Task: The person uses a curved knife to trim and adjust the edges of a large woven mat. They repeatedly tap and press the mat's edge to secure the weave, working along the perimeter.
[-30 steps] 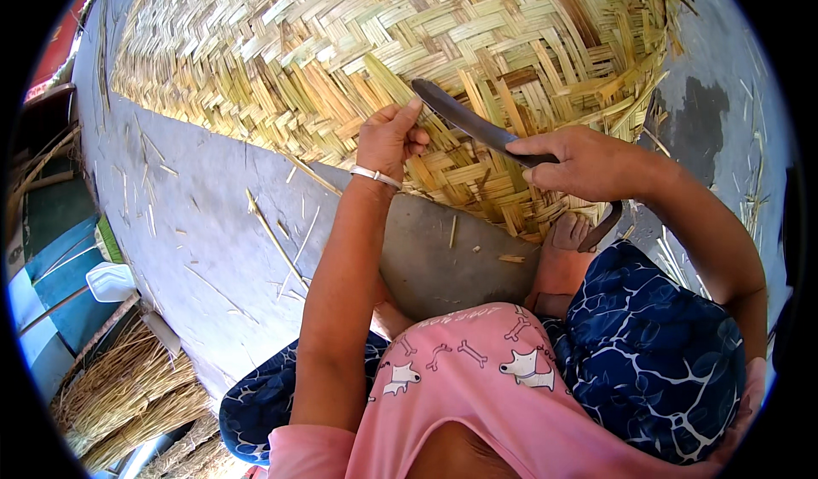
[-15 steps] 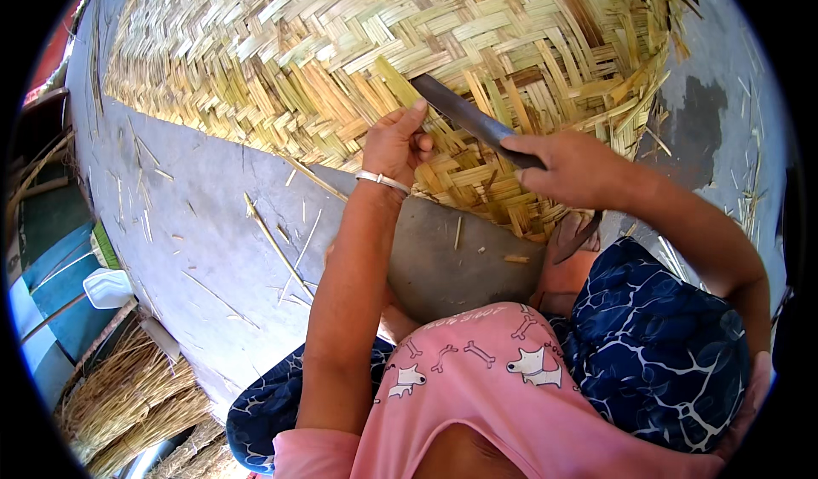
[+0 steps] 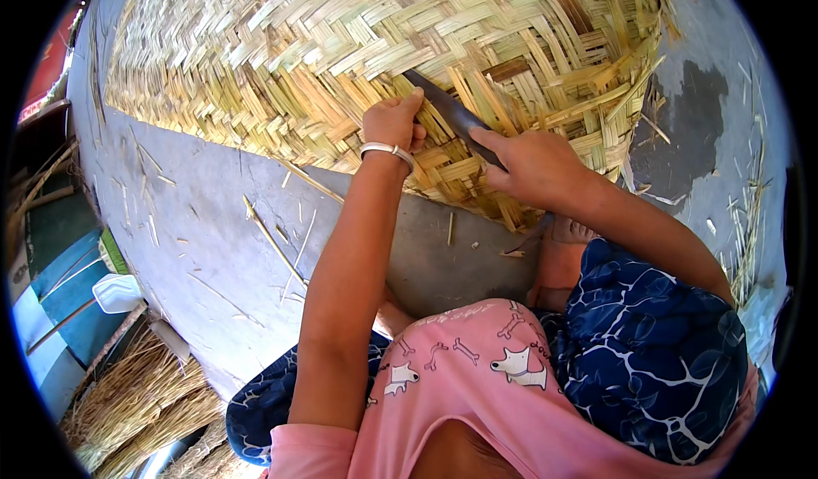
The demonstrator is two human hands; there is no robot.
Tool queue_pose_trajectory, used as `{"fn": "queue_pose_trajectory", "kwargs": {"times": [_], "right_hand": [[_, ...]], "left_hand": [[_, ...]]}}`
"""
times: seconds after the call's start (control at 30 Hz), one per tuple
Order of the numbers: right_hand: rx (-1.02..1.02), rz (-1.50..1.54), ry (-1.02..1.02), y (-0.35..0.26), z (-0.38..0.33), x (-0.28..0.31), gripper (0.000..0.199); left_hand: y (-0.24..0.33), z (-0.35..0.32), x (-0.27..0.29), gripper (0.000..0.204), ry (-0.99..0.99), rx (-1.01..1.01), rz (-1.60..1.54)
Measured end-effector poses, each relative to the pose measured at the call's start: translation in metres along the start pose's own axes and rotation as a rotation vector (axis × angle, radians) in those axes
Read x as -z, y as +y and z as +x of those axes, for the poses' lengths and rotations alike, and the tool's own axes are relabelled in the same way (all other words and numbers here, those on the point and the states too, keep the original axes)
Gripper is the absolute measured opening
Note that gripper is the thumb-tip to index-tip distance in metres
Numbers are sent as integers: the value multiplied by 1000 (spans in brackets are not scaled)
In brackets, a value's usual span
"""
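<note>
A large woven mat (image 3: 341,27) of pale and yellow-green flat strips spreads ahead of me, its near edge ending in a corner close to my foot. My right hand (image 3: 532,165) is closed round a long dark flat blade (image 3: 456,114). The blade lies low and slanting over the weave, its far tip at the strips. Close to the blade's left side, my left hand (image 3: 394,124) has curled fingers, with the thumb by the blade and the strips. Whatever is pinched there is hidden. A white bangle (image 3: 388,149) circles my left wrist.
Grey concrete floor (image 3: 196,198) carries scattered straw bits and a long loose strip (image 3: 274,239). At lower left are a bundle of dry stalks (image 3: 141,394) and a white plastic container (image 3: 117,293). My bare foot (image 3: 562,249) rests by the mat's near corner. A dark patch (image 3: 694,129) marks the floor at right.
My right hand has moved slightly left with the blade, which sits lower against the weave. A yellow strip that stood out beyond my left thumb no longer shows there.
</note>
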State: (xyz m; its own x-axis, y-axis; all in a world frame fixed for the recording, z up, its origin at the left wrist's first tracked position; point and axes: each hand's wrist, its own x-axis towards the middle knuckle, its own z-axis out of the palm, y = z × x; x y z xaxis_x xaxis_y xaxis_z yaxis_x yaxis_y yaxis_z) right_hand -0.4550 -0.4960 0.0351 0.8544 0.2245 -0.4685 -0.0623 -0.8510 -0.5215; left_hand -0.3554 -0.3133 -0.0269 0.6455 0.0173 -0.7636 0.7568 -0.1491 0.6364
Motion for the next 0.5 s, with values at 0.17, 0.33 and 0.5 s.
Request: {"fn": "queue_pose_trajectory", "kwargs": {"times": [0.17,0.33,0.5], "right_hand": [[56,-110,8,2,-1,-3,51],[11,-155,-147,9,-31,26,50],[-56,166,-329,27,-91,62,54]], "left_hand": [[-17,-13,9,44,80,-340,656],[-31,-6,12,45,198,-470,923],[-42,-1,10,37,260,-583,1032]]}}
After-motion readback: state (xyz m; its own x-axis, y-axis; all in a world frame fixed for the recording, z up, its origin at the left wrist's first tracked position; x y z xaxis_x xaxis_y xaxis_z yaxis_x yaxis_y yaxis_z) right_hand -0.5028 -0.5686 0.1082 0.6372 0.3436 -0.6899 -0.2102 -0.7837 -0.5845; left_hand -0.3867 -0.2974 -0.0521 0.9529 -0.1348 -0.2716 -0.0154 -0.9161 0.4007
